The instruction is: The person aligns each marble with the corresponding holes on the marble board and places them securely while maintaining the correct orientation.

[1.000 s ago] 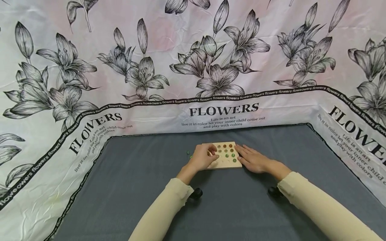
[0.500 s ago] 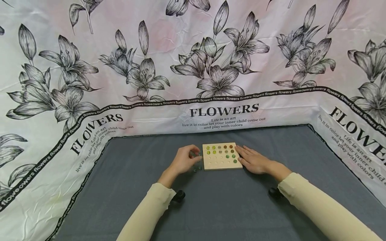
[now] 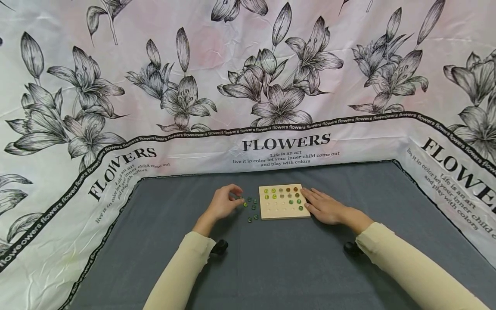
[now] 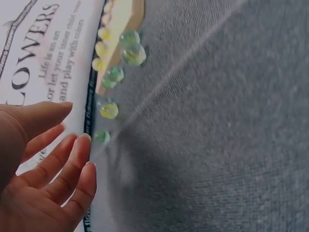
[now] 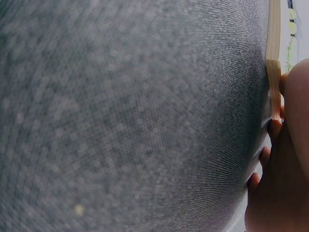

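Observation:
A pale wooden board (image 3: 280, 215) with rows of round hollows lies on the grey cloth. Its two back rows hold yellow-green, clear and amber marbles; green marbles (image 3: 300, 208) sit toward the right of the two front rows. Left of the board, several loose green marbles (image 3: 254, 207) are scattered. My left hand (image 3: 224, 202) hovers beside them, thumb and fingers apart and holding nothing. A yellow-green marble (image 4: 109, 109) and a green marble (image 4: 102, 136) lie just beyond its fingertips in the left wrist view. Laid flat, my right hand (image 3: 327, 207) touches the board's right edge.
Grey cloth (image 3: 294, 267) spreads over the table in front of the board. A white flower-printed curtain (image 3: 201, 155) hangs along the back and sides. Black wrist straps' camera pieces (image 3: 219, 247) show under both cuffs.
My left hand has moved left off the board to the loose marbles, uncovering the board's left part, where yellow-green marbles show. The right hand has kept its place at the board's edge.

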Demonstrator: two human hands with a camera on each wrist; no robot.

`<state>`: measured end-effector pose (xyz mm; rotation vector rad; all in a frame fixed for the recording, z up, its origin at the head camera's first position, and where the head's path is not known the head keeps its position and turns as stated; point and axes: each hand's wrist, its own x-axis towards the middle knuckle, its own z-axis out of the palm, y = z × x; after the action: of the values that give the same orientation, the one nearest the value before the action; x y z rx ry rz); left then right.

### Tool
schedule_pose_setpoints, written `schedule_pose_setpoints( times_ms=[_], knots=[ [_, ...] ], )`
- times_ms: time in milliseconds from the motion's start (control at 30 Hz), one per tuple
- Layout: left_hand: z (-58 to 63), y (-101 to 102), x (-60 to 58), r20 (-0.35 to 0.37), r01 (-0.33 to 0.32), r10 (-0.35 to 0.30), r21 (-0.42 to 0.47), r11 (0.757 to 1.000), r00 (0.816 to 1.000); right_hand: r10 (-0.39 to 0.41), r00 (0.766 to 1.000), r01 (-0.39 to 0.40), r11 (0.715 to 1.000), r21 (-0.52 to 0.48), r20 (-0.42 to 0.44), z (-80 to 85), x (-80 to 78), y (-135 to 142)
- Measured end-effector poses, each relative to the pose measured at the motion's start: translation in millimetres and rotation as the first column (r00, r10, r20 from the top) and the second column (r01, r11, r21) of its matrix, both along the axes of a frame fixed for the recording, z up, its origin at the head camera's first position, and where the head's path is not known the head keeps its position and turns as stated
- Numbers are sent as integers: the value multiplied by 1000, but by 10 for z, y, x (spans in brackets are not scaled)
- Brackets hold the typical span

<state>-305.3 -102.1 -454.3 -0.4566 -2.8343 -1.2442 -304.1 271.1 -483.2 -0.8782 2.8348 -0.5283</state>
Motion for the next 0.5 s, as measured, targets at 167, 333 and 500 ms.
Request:
schedule_pose_setpoints(
  times_ms=[167,333,500],
  knots=[
    [-54,-27,-45,15,-7,8,-34,999,1000,14,1000,-14,1000,-19,-2,82,47,-24],
    [-88,-24,-68,41,-9,12,-57,998,999,8,1000,-7,1000,-24,9,115,71,-45],
    [-86,-5,-89,36,-8,10,-68,998,999,-7,1000,7,1000,-3,16,122,74,-55]
  ],
)
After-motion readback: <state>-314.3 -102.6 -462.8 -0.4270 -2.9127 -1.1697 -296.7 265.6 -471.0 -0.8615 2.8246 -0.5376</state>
